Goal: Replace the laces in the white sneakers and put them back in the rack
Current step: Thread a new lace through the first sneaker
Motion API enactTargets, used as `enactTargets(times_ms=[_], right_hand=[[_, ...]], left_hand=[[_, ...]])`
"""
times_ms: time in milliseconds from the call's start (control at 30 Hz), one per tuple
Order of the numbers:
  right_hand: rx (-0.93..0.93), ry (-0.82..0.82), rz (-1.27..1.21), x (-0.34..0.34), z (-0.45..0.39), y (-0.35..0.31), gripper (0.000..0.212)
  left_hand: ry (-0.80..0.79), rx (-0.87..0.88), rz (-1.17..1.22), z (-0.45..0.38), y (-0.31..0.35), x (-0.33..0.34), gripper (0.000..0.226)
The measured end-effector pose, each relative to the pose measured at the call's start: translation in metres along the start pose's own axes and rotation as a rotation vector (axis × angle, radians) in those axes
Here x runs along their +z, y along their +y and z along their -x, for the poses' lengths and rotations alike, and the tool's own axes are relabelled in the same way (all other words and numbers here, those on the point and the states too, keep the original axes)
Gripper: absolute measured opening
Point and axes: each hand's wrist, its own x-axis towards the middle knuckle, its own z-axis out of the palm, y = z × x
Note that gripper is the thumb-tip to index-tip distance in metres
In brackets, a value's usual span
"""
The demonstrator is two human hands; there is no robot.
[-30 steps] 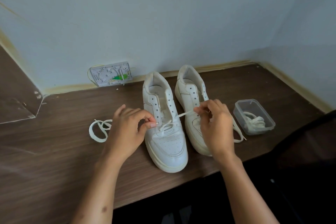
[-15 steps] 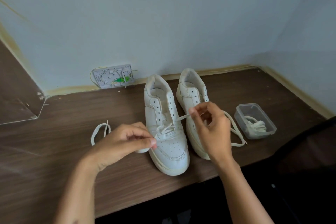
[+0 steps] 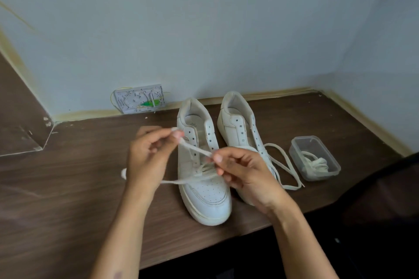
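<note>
Two sneakers (image 3: 204, 172): side by side on worktop (image 3: 68, 188), under both hands.
Left grip (image 3: 147, 156): pinching lace (image 3: 195, 148) end above left sneaker.
Right grip (image 3: 244, 172): pinching same lace nearer eyelets.
Loose lace (image 3: 283, 165): right of right grip.
Plastic tub (image 3: 315, 156): further right, lace bundle inside.

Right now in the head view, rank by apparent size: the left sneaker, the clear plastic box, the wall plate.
1. left sneaker, clearly largest.
2. and 3. clear plastic box and wall plate look alike; the plate sits farther back, so no ranking.
</note>
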Motion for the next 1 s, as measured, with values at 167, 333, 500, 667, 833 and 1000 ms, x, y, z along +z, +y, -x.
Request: enactTargets(times_ms=[167, 333, 500, 667, 833, 1000], right_hand=[[-0.003, 0.122, 0.113, -0.034, 0.012, -0.012, 0.017], [-0.062, 0.082, 0.117, -0.016, 0.006, -0.007, 0.02], [-0.099, 0.015, 0.116, -0.009, 0.002, -0.003, 0.02], [-0.088, 0.119, 0.179, -0.03, 0.002, -0.004, 0.017], [-0.084, 0.234, 0.265, -0.042, 0.006, -0.004, 0.017], [-0.156, 0.157, 0.271, -0.021, -0.001, 0.0, 0.015]], left_hand=[[0.115, -0.067, -0.437, -0.008, -0.022, -0.024, 0.005], [-0.228, 0.288, -0.297, 0.004, 0.0, 0.001, 0.035], [-0.313, 0.425, -0.418, 0.007, -0.008, 0.019, 0.019], [0.016, 0.336, -0.391, -0.006, -0.017, -0.003, 0.022], [0.19, 0.224, -0.655, -0.007, -0.021, -0.014, 0.011], [-0.171, 0.482, -0.456, 0.003, -0.009, 0.015, 0.028]])
